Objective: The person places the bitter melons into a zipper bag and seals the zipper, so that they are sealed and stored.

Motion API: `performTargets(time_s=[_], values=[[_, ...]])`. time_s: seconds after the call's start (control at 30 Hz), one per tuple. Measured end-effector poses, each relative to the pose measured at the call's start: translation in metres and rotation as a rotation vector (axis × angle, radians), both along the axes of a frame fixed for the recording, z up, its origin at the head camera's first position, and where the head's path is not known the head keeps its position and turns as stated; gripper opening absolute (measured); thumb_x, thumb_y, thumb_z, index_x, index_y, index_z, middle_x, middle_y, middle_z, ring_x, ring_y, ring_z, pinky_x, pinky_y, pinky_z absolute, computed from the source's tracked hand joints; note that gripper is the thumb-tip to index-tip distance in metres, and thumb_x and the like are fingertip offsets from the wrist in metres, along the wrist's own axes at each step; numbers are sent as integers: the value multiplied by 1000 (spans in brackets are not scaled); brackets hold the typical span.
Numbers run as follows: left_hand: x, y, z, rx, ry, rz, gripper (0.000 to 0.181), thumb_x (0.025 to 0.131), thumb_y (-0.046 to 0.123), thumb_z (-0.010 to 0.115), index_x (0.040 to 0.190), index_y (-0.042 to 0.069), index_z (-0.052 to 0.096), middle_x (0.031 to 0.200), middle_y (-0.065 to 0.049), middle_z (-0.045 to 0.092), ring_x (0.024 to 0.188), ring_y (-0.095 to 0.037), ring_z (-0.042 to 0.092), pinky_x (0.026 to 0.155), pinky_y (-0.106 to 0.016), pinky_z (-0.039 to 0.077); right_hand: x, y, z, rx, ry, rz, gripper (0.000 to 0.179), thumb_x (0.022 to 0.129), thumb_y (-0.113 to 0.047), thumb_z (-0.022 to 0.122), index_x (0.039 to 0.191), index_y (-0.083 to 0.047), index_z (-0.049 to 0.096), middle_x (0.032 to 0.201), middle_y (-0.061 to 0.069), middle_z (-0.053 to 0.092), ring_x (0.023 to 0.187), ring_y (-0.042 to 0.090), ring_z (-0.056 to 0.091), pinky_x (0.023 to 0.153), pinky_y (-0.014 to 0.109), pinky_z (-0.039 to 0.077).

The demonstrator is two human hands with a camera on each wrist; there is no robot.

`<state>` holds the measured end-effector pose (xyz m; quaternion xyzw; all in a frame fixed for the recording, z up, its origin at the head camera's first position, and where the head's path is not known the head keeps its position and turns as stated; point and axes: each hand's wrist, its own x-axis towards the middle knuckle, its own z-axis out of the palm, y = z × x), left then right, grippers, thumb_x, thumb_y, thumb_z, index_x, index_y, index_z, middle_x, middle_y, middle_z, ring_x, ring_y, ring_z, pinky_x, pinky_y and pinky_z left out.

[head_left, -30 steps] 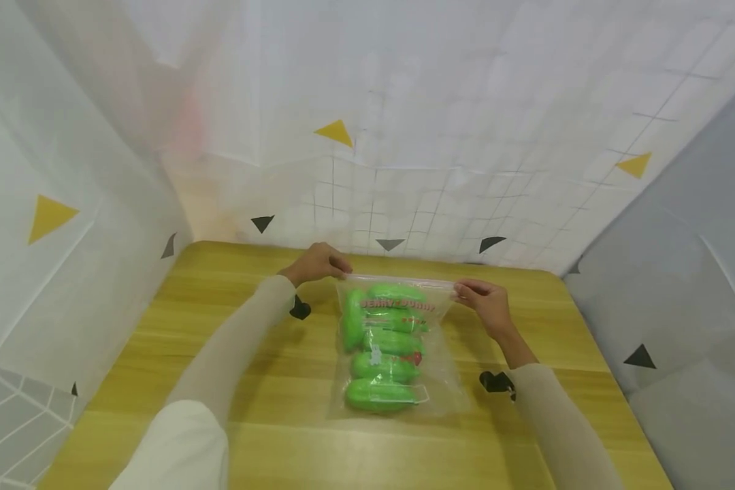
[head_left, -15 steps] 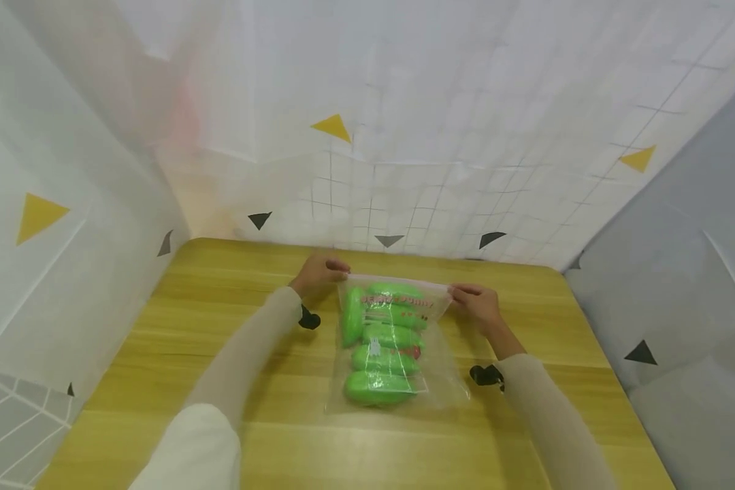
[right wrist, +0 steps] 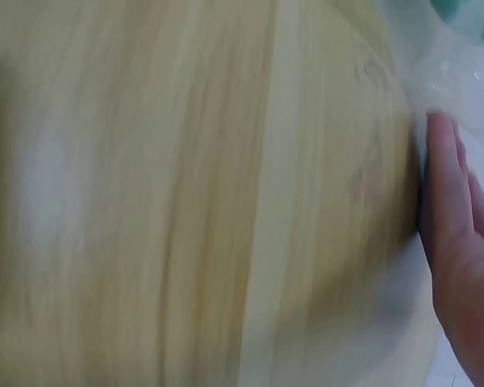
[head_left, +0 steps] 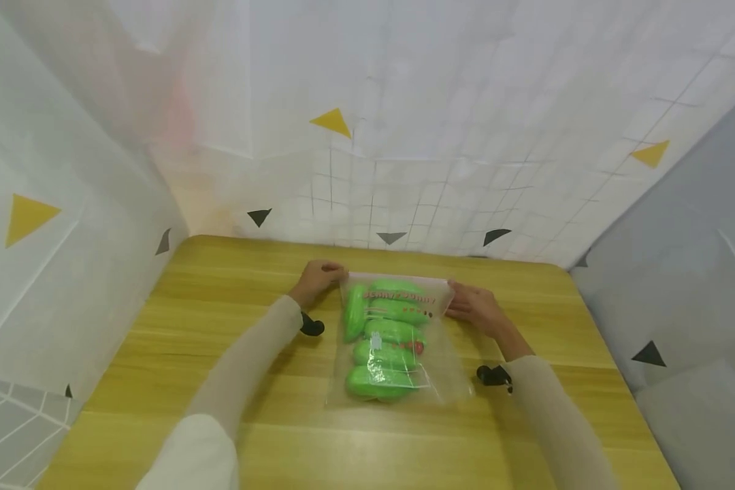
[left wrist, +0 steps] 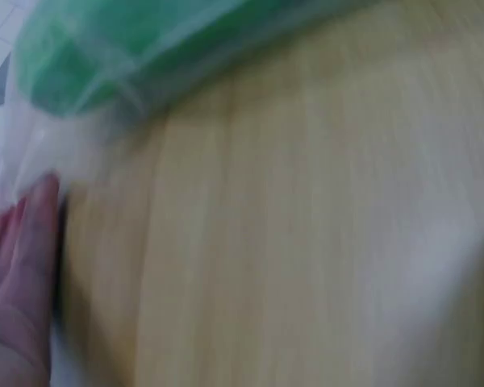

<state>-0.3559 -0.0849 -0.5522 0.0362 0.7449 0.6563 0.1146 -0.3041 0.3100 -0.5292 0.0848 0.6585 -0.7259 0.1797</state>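
Observation:
A clear zip bag (head_left: 441, 367) with red lettering lies on the table, its zip edge toward the far side. Several smooth, green, elongated vegetable-like pieces (head_left: 386, 354) are inside it, most stacked crosswise and one standing lengthwise at the upper left. My left hand (head_left: 318, 280) pinches the bag's far left corner between thumb and fingers. At the far right corner my right hand (head_left: 479, 309) holds the zip edge, its other fingers stretched out beside the bag. Both wrist views are blurred; the left one shows a green piece (left wrist: 137, 48) through the plastic near the left hand's fingertips (left wrist: 44, 193).
The wooden table (head_left: 233, 272) has a rounded far edge close to a white patterned backdrop (head_left: 435, 136). More sheeting hangs along the left and right sides. A dark wrist-worn device (head_left: 493, 376) sits at the right wrist, another (head_left: 311, 325) at the left.
Both hands stay at the bag's far corners. The left hand has come slightly nearer, and the right hand's lower fingers have spread out more. The bag's zip edge looks straighter.

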Motion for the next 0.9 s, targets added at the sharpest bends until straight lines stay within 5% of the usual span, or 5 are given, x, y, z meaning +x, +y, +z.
performTargets(time_s=[0.2,0.4,0.6,0.73,0.9], values=[[6,-10,4,134,-172,-160,27,91,11,69,111,-8,66,110,-20,67,98,-27,68,87,-36,55,7,10,-3,-6,-56,90,58,95,-18,66,135,16,43,116,22,64,104,29,66,92,41,51],[11,-4,-2,203,-252,-42,23,87,-3,70,107,-12,66,102,-21,69,87,-23,71,81,-34,56,15,4,-2,-39,-70,37,40,94,0,62,127,19,51,101,15,71,90,26,70,87,39,54],[15,5,4,267,-263,68,29,85,-9,69,113,-15,63,102,-24,69,84,-25,72,78,-32,57,16,-2,-1,-39,-79,-51,25,90,-1,68,110,14,66,89,16,72,80,23,71,80,37,56],[15,7,1,281,-251,99,28,85,-8,70,112,-14,64,101,-24,70,86,-26,72,78,-32,57,15,-2,-3,-45,-71,-62,17,90,-2,69,102,10,69,88,14,72,78,21,71,78,35,57],[15,6,-5,270,-219,94,24,87,-4,70,109,-12,67,102,-22,70,90,-26,71,79,-31,57,16,-2,-2,-27,-65,-38,33,92,-5,66,118,15,59,96,14,71,83,22,71,82,37,56]])
